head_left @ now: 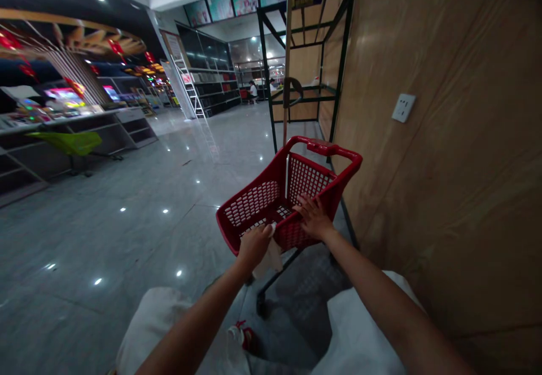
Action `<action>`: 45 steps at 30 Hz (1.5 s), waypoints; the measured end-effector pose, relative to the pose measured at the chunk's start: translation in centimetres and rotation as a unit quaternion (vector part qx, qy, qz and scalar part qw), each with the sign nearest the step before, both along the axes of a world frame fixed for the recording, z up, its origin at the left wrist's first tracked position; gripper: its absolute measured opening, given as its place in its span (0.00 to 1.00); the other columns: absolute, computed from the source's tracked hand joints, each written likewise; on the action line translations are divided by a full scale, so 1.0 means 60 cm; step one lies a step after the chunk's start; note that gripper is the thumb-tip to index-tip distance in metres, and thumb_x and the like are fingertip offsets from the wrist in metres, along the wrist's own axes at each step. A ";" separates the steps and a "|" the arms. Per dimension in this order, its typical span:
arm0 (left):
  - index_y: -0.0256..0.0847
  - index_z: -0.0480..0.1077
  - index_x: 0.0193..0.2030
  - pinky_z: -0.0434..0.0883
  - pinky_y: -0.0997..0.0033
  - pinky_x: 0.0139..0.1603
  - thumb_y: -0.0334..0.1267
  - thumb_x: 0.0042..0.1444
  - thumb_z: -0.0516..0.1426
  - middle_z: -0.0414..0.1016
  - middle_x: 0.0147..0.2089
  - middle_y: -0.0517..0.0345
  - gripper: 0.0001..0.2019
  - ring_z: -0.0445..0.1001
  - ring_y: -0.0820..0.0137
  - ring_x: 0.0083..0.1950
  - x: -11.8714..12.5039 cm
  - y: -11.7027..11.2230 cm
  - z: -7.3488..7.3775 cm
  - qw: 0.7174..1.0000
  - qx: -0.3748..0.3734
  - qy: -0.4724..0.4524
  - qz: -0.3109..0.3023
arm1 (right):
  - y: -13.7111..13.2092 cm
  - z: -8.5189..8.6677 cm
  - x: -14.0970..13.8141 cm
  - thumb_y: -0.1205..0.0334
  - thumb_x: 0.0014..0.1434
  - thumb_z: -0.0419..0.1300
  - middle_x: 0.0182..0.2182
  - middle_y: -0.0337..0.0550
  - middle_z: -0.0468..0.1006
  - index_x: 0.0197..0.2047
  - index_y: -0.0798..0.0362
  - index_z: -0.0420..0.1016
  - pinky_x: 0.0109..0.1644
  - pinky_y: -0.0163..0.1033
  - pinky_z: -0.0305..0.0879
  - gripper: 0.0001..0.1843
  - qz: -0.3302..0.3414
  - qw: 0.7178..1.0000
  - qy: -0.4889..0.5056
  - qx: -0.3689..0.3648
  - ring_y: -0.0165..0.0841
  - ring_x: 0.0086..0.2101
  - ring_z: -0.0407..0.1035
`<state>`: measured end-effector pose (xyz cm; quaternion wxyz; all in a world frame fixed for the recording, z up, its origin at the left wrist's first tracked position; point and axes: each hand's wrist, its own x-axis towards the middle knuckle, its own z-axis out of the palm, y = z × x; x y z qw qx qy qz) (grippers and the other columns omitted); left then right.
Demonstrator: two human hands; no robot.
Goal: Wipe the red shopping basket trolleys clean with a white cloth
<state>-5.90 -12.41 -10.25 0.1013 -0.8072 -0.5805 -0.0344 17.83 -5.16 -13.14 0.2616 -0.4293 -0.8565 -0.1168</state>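
Observation:
Before me stands a red plastic shopping cart point(254, 203) with a lattice basket, turned at an angle. My left hand point(255, 245) is closed on a pale cloth point(271, 259) at the basket's near rim; the cloth hangs down outside the wall. To its right, my right hand point(314, 218) rests over the same rim, fingers spread and reaching inside the basket. It holds nothing that I can see. The cart's push handle point(324, 148) is on the far side, beyond both hands.
A wooden wall point(444, 183) with a white socket point(403, 108) runs close on the right. Behind the cart stands a dark metal frame rack point(339, 53). A green chair point(71, 140) and counters are at the left. A ladder point(192, 90) leans by shelves; people sit far back.

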 end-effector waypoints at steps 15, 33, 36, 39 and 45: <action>0.37 0.66 0.47 0.69 0.64 0.45 0.40 0.63 0.48 0.74 0.42 0.49 0.12 0.72 0.65 0.43 0.008 0.055 -0.054 0.999 -0.006 -0.044 -0.030 | -0.027 -0.038 -0.102 0.75 0.44 0.52 0.63 0.52 0.55 0.58 0.58 0.62 0.66 0.57 0.42 0.34 0.125 0.978 0.118 -0.115 0.43 0.66 0.32; 0.40 0.62 0.57 0.65 0.65 0.51 0.47 0.62 0.48 0.72 0.50 0.49 0.20 0.70 0.66 0.49 0.056 0.082 -0.036 0.980 -0.052 -0.090 -0.169 | 0.001 -0.029 -0.037 0.69 0.53 0.53 0.59 0.52 0.61 0.42 0.56 0.72 0.64 0.58 0.48 0.13 0.064 0.962 0.239 -0.115 0.46 0.65 0.37; 0.45 0.62 0.58 0.65 0.68 0.49 0.44 0.63 0.48 0.73 0.49 0.53 0.18 0.71 0.68 0.48 0.048 0.097 -0.032 0.971 -0.084 -0.066 -0.212 | -0.012 -0.031 -0.033 0.66 0.58 0.51 0.62 0.51 0.57 0.42 0.55 0.73 0.64 0.57 0.49 0.12 0.030 0.970 0.218 -0.102 0.46 0.65 0.37; 0.45 0.68 0.50 0.65 0.68 0.49 0.43 0.63 0.48 0.74 0.45 0.55 0.14 0.71 0.69 0.46 -0.012 0.120 -0.025 0.973 -0.096 -0.044 -0.204 | -0.018 -0.032 -0.024 0.65 0.61 0.50 0.62 0.51 0.57 0.45 0.54 0.73 0.63 0.55 0.53 0.13 0.043 0.976 0.183 -0.108 0.44 0.65 0.41; 0.39 0.70 0.38 0.65 0.64 0.49 0.38 0.64 0.46 0.74 0.41 0.51 0.13 0.70 0.66 0.45 -0.038 0.116 -0.025 0.997 -0.018 -0.071 -0.037 | -0.017 -0.033 -0.028 0.65 0.61 0.50 0.60 0.53 0.60 0.43 0.55 0.73 0.63 0.55 0.54 0.13 0.037 0.972 0.208 -0.106 0.45 0.65 0.40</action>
